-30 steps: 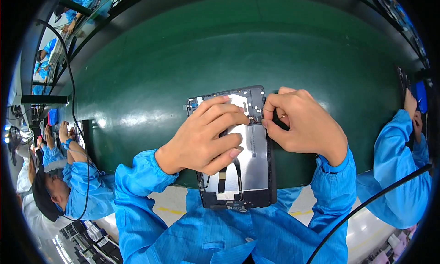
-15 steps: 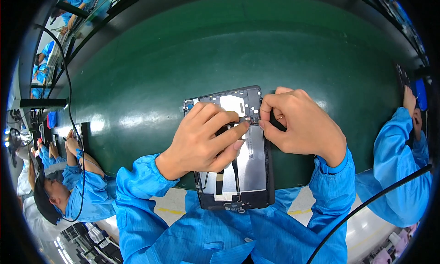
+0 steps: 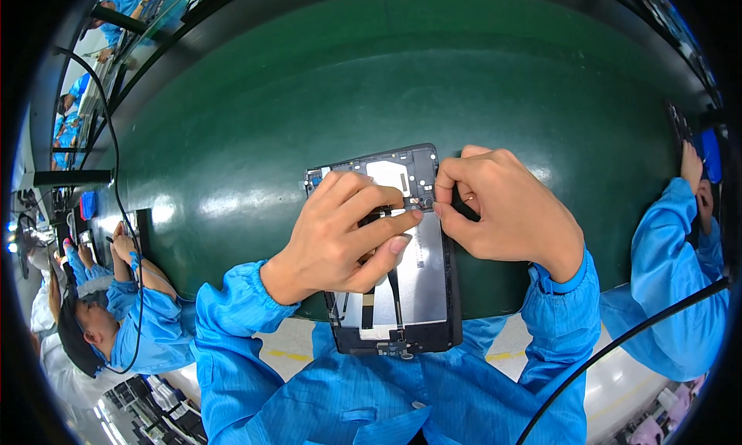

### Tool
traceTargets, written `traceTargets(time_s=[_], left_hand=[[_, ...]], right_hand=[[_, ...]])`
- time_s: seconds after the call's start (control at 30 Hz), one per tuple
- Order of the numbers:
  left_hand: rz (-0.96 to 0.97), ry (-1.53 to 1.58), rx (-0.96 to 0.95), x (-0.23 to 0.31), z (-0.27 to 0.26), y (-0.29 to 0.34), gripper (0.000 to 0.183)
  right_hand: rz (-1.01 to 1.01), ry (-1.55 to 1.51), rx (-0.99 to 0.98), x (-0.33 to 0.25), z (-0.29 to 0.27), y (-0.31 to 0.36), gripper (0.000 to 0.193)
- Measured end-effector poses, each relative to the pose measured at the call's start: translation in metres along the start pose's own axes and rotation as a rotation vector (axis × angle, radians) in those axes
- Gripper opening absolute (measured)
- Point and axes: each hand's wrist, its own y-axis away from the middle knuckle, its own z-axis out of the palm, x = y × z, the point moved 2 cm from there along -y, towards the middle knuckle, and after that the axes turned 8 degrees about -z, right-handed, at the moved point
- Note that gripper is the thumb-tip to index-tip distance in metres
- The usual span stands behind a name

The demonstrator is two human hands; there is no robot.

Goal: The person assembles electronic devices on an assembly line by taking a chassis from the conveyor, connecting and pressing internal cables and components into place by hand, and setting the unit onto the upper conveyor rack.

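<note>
My left hand (image 3: 331, 232), curlier than before, fingers apart, touches the tablet (image 3: 425, 279); beside it my right hand (image 3: 512, 207) pinches, on what I can't tell.

The tablet (image 3: 427, 294) reaches past the edge of the table (image 3: 386, 89).

Surface (image 3: 386, 81): green, smooth, faintly glossy; spreads wide, with edges bent by the fisheye view.
Far part: crossed by a faint curved line, darkening toward the rim.
Sheen: pale patches of reflected light, two on the left, another to the right of the tablet (image 3: 427, 283).
Tablet on the near side: opened up, dark-framed, silver panel facing up; turned slightly, upper part over the green, lower end reaching past the near edge.
Contact: cannot tell whether resting flat or held just clear.
Floor (image 3: 294, 337): pale, marked with a yellow stripe (image 3: 287, 355); shows below the near edge.
</note>
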Motion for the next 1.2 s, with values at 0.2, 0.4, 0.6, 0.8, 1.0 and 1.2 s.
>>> traceTargets(time_s=[0.2,0.4,0.6,0.8,1.0,1.2], left_hand=[[-0.034,0.001,0.007,0.005,0.001,0.001,0.026],[-0.078,0.001,-0.002,0.004,-0.001,0.004,0.029],[-0.118,-0.002,-0.012,0.007,0.001,0.003,0.03],[-0.006,-0.095,0.017,0.012,0.004,0.005,0.034],[0.036,-0.158,0.015,0.013,0.005,0.007,0.037],[0.022,-0.161,0.009,0.012,0.004,0.009,0.037]], right_hand=[[0.005,-0.006,0.004,0.0,0.0,0.001,0.008],[0.063,-0.006,-0.082,-0.01,-0.005,-0.008,0.009],[-0.011,-0.016,0.012,-0.001,-0.001,-0.003,0.009],[-0.131,-0.005,0.122,0.004,0.004,-0.01,0.011],[-0.193,-0.047,0.187,0.015,0.018,-0.016,0.012],[-0.046,-0.072,0.054,0.009,0.002,-0.014,0.013]])
